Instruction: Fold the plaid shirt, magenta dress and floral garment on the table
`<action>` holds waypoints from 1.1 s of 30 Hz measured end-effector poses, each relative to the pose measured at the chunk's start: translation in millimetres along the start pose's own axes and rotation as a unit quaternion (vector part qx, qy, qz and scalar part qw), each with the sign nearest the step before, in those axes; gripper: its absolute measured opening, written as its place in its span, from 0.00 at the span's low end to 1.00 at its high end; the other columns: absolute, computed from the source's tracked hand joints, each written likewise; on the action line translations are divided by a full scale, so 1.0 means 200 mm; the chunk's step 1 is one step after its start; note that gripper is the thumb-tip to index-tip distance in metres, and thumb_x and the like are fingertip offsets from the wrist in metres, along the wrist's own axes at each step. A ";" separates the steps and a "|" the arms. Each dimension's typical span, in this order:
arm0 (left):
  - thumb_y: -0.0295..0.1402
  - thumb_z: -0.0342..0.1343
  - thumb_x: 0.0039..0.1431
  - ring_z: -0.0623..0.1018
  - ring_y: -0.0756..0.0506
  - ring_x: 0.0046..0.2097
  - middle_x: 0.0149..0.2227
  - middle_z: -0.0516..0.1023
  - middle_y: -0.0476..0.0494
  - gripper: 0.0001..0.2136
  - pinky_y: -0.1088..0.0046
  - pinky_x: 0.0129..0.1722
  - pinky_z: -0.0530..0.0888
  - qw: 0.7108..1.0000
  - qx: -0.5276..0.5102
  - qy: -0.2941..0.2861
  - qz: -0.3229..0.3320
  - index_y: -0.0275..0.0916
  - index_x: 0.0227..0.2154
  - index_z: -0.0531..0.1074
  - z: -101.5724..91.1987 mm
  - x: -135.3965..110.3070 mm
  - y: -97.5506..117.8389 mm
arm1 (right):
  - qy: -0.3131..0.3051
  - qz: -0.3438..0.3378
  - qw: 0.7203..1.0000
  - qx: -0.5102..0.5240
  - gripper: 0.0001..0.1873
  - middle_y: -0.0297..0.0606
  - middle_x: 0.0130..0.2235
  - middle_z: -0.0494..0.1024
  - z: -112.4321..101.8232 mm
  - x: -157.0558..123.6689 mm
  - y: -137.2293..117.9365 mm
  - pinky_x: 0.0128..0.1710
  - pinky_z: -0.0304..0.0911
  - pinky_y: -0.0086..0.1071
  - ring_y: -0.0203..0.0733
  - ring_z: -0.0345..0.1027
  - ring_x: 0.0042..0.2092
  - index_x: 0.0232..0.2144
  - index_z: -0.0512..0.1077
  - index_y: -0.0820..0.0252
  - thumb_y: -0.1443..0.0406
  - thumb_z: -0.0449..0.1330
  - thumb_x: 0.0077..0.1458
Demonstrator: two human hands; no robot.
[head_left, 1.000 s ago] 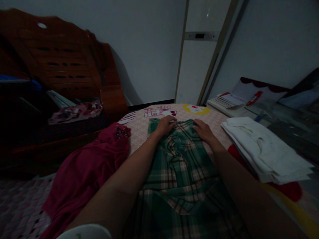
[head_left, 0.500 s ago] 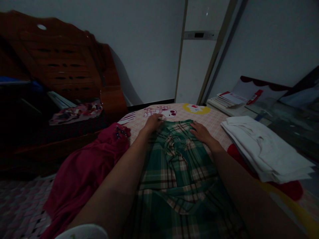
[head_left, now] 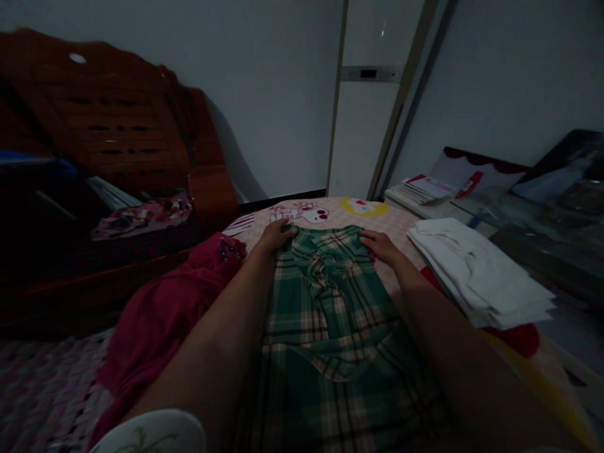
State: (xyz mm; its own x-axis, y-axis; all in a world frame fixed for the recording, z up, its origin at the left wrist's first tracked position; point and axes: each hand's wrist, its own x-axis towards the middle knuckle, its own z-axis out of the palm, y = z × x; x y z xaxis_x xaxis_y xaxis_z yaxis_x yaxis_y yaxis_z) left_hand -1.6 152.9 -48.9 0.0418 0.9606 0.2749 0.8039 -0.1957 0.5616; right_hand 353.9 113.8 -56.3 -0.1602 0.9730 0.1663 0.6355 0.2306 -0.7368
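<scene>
A green plaid garment (head_left: 302, 314) with white and dark stripes lies lengthwise before me, its middle bunched in folds. My left hand (head_left: 277, 235) is closed on its far left corner, thumb on top of the cloth. At the far right corner, the fingers of my right hand (head_left: 380, 244) pinch the edge. The far edge runs fairly straight between both hands. Beside my left forearm lies a crumpled magenta garment (head_left: 165, 308) with dark decorations at its top.
A patterned pink cloth (head_left: 245, 236) covers the surface underneath. Folded white cloth (head_left: 476, 270) lies to the right, near a glass-topped table (head_left: 528, 220) and papers (head_left: 419, 189). A carved wooden chair (head_left: 123, 126) stands left; a tall white cabinet-like unit (head_left: 358, 132) stands behind.
My left hand has shifted outward to the garment's left corner, and the far edge looks straighter and wider. My right hand now pinches the right corner instead of lying flatter on the cloth.
</scene>
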 end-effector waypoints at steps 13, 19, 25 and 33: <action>0.33 0.59 0.53 0.79 0.47 0.39 0.36 0.82 0.47 0.09 0.75 0.41 0.73 0.939 -0.063 -0.297 0.162 0.40 0.37 0.79 -0.32 -0.52 0.47 | -0.096 0.026 0.990 0.097 0.21 0.43 0.50 0.80 -0.19 -0.73 -0.20 0.52 0.67 0.45 0.50 0.73 0.51 0.45 0.79 0.58 0.56 0.64 0.49; 0.36 0.63 0.47 0.77 0.47 0.34 0.31 0.80 0.50 0.10 0.77 0.34 0.70 0.888 -0.099 -0.415 0.173 0.41 0.34 0.78 -0.35 -0.92 0.46 | -0.108 -0.072 0.991 0.017 0.15 0.47 0.54 0.77 -0.22 -1.03 -0.28 0.57 0.63 0.48 0.53 0.69 0.57 0.40 0.81 0.58 0.60 0.62 0.52; 0.33 0.64 0.43 0.75 0.47 0.36 0.33 0.77 0.51 0.13 0.77 0.34 0.66 0.931 -0.024 -0.337 0.137 0.40 0.35 0.74 -0.34 -1.10 0.43 | -0.047 -0.109 0.993 -0.022 0.13 0.45 0.55 0.76 -0.13 -1.08 -0.26 0.58 0.62 0.49 0.54 0.69 0.57 0.39 0.81 0.55 0.63 0.64 0.49; 0.39 0.59 0.53 0.71 0.48 0.33 0.28 0.73 0.50 0.10 0.76 0.31 0.60 0.947 0.000 -0.279 0.160 0.38 0.31 0.71 -0.29 -1.15 0.41 | 0.005 -0.062 0.998 0.017 0.03 0.44 0.52 0.78 -0.05 -1.08 -0.25 0.56 0.61 0.46 0.52 0.71 0.54 0.26 0.78 0.57 0.67 0.66 0.42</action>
State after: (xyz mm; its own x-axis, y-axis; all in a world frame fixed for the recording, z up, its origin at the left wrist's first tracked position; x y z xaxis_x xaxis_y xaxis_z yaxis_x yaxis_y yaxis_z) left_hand 20.9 -95.1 -20.2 0.5903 0.8069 -0.0232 0.6970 -0.4950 0.5188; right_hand 364.1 -107.7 -49.1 -0.2284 0.9370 0.2642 0.5852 0.3490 -0.7319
